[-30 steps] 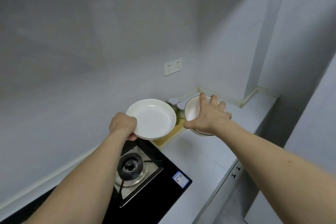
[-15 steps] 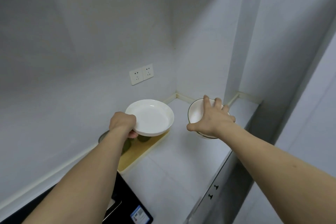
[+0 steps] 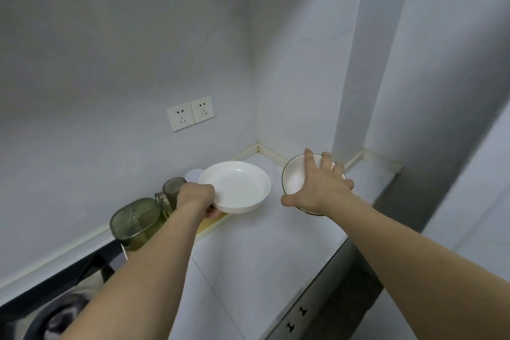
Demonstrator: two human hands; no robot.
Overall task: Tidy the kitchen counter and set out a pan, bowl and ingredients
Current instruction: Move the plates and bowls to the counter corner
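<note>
A shallow white dish (image 3: pixel 237 188) is held above the white counter (image 3: pixel 265 251); my left hand (image 3: pixel 197 197) grips its near-left rim, thumb on top and fingers underneath. To its right, a deeper white bowl with a dark rim line (image 3: pixel 294 178) is held from above by my right hand (image 3: pixel 320 188), whose spread fingers reach over the far rim while the thumb hooks the near rim. Both are near the counter's back corner.
Green-tinted glass containers stand by the back wall: a lidded box (image 3: pixel 135 219) and a cup (image 3: pixel 172 190). A yellow board (image 3: pixel 211 225) lies under them. The black hob (image 3: pixel 55 306) is at lower left. Wall sockets (image 3: pixel 190 113) are above. Cabinet fronts (image 3: pixel 298 317) drop off at right.
The view has swung right and the hob has slid out to the lower left. Both hands kept hold of their dishes, and the green containers have come into sight.
</note>
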